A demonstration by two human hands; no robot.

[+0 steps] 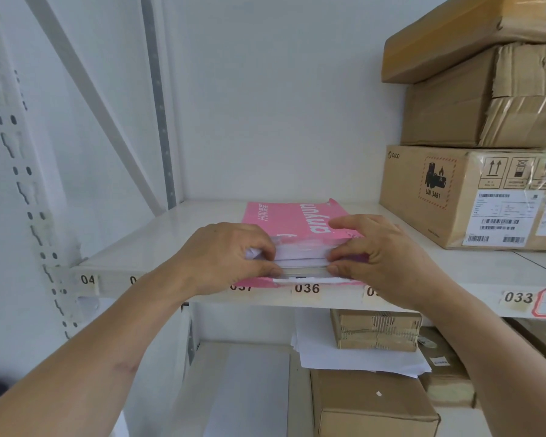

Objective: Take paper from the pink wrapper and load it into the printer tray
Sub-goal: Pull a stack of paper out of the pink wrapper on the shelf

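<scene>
A pink wrapper with white lettering lies flat on the white shelf, its open end facing me at the shelf's front edge. A stack of white paper shows in that open end. My left hand pinches the left side of the stack, thumb below and fingers on top. My right hand grips the right side the same way, fingers resting on the wrapper's top. No printer or tray is in view.
Stacked cardboard boxes stand on the same shelf just right of the wrapper. Numbered labels run along the shelf edge. On the shelf below lie more boxes and loose white sheets. A white upright with slots rises at the left.
</scene>
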